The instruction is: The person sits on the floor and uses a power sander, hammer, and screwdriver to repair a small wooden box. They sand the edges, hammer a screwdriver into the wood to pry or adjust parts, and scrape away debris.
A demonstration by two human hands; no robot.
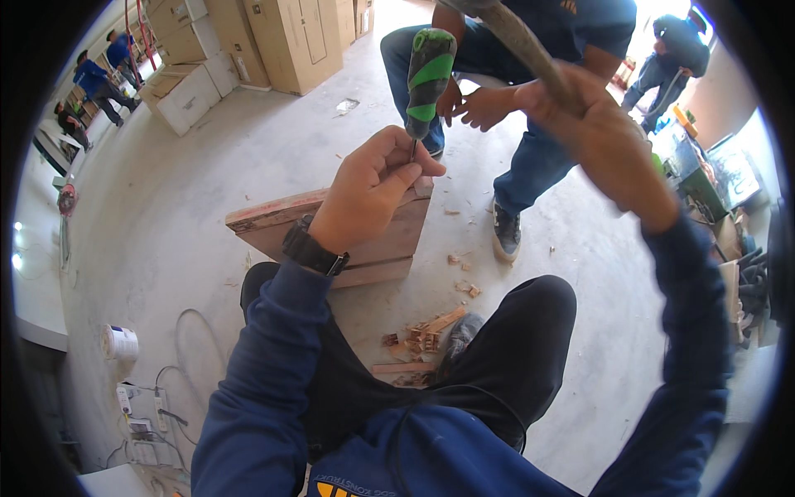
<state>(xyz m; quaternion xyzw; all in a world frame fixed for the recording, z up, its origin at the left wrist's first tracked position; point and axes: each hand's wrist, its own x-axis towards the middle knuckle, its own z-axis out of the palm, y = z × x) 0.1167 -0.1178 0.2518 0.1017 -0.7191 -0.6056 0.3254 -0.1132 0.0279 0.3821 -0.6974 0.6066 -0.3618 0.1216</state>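
My left hand (373,186), a black watch on its wrist, pinches the thin metal shaft of a screwdriver (431,79). Its thick green-and-black handle points up. The tip is hidden behind my fingers, by the upper right corner of a reddish-brown wooden panel (377,248) between my knees. Raised at the upper right, my right hand (596,132) is closed around the wooden handle of a hammer (530,50), slightly blurred. The hammer's head is mostly cut off by the top edge of the view, above the screwdriver.
A person in dark clothes (530,166) crouches close in front, hands near the screwdriver. Wood chips and splinters (426,335) lie by my foot. Cardboard boxes (290,41) stand at the back. Cables and power strips (145,410) and a white bucket (120,342) are at left.
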